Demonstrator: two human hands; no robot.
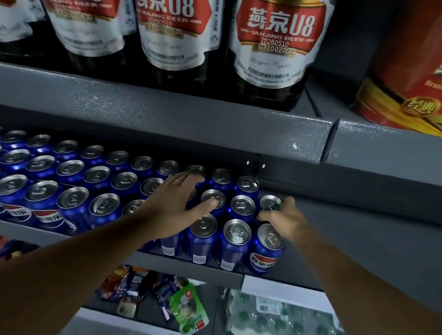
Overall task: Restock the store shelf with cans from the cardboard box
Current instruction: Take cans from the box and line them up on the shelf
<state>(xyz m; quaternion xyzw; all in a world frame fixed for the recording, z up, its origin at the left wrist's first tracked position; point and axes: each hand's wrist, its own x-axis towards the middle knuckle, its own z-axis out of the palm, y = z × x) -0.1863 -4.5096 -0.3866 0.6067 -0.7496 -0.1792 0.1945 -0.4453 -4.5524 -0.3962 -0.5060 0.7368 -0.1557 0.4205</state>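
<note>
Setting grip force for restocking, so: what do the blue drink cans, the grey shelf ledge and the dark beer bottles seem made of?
Blue drink cans: metal, probably aluminium; glossy printed sides, silvery pull-tab tops. Grey shelf ledge: likely painted steel; matte speckled coat, chipped. Dark beer bottles: glass or plastic, unclear; shiny dark walls, glossy labels.

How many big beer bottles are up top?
4 beer bottles in a row: one cut off far left, two middle, one right. More may hide behind.
</note>
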